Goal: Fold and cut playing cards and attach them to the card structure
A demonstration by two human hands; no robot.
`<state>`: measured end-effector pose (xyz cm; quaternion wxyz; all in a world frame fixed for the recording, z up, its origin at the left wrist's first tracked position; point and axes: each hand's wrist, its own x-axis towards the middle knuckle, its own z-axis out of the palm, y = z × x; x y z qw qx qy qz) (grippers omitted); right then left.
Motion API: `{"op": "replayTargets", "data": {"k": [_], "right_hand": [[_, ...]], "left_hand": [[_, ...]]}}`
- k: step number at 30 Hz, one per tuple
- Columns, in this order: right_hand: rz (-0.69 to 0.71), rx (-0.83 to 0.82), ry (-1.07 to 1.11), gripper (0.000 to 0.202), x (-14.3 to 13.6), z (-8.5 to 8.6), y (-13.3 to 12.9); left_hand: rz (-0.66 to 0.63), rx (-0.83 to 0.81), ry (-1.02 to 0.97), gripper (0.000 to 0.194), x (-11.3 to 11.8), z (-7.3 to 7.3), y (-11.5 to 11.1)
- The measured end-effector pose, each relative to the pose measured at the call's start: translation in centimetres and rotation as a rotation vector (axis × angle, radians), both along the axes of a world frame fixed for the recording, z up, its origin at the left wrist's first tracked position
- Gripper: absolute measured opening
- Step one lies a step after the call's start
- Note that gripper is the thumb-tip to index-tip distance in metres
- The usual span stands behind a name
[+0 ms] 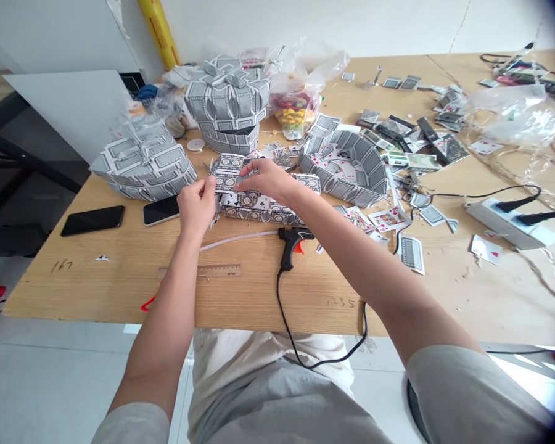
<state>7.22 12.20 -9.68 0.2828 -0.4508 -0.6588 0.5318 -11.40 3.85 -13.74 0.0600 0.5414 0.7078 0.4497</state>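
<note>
A long box made of folded playing cards (263, 211), with dark patterned backs, lies on the table before me. Its raised flap of joined cards (226, 165) stands at the left end. My left hand (197, 203) is closed, pinching the flap's left edge between thumb and fingers. From the right, my right hand (269, 180) reaches over the box, its thumb and bent fingers closed at the flap's right side; part of the box is hidden beneath it. A black glue gun (290, 248) with an orange trigger lies nearer me, a pale glue stick (240, 238) at its rear.
Grey card baskets stand at the left (143, 163) and back (226, 105); an open card basket (346, 176) sits right. Two phones (92, 221), a ruler (219, 270), loose cards (411, 254) and a power strip (509, 222) lie around. The glue gun's cord (281, 308) hangs over the front edge.
</note>
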Motion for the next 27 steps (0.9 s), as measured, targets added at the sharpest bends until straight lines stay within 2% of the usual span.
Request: {"op": "replayTargets", "data": {"k": [5,10,16,18,21,23,27], "right_hand": [[0.043,-0.001,0.012,0.031,-0.3,-0.1,0.4],[0.055,0.029,0.016,0.03,-0.5,-0.2,0.6],[0.105,0.021,0.069,0.03,-0.6,-0.9,0.6],[0.131,0.007,0.088,0.034,-0.6,-1.2,0.5],[0.18,0.023,0.127,0.038,-0.5,-1.4,0.3],[0.205,0.049,0.135,0.037,-0.4,-1.4,0.1],[0.2,0.119,0.097,0.033,0.0,-1.5,-0.2]], "left_hand": [[0.033,0.027,0.085,0.053,-0.2,0.0,-0.1],[0.071,0.029,0.103,0.045,-0.2,0.0,-0.2],[0.094,-0.004,0.139,0.042,-0.1,0.1,-0.4],[0.098,-0.014,0.103,0.035,0.0,0.2,-0.4],[0.1,-0.001,0.014,0.007,0.2,0.1,-0.3],[0.066,0.02,-0.014,0.009,0.3,0.2,-0.3],[-0.118,0.018,0.048,0.022,0.2,0.7,-0.7]]}}
